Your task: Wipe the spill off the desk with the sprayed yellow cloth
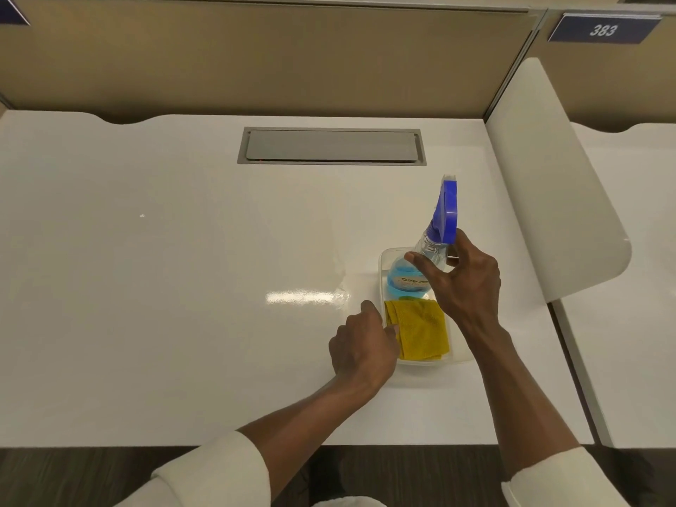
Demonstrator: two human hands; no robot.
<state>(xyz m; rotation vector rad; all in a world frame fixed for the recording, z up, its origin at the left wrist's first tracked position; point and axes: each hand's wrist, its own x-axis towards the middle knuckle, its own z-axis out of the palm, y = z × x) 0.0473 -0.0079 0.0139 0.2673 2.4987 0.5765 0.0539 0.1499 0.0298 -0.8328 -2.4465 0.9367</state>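
Observation:
A folded yellow cloth (420, 329) lies in a clear plastic tray (461, 354) on the white desk (164, 287). My left hand (362, 342) rests at the tray's left rim, its fingertips touching the cloth's left edge. My right hand (457, 283) grips the neck of a spray bottle (444, 214) with a blue trigger head and blue liquid, standing in the far end of the tray. A faint wet patch, the spill (338, 272), glistens on the desk just left of the tray.
A grey cable hatch (331, 146) is set into the desk at the back. A tan partition wall rises behind. A white curved divider (556, 184) bounds the right side. The desk's front edge runs below my forearms.

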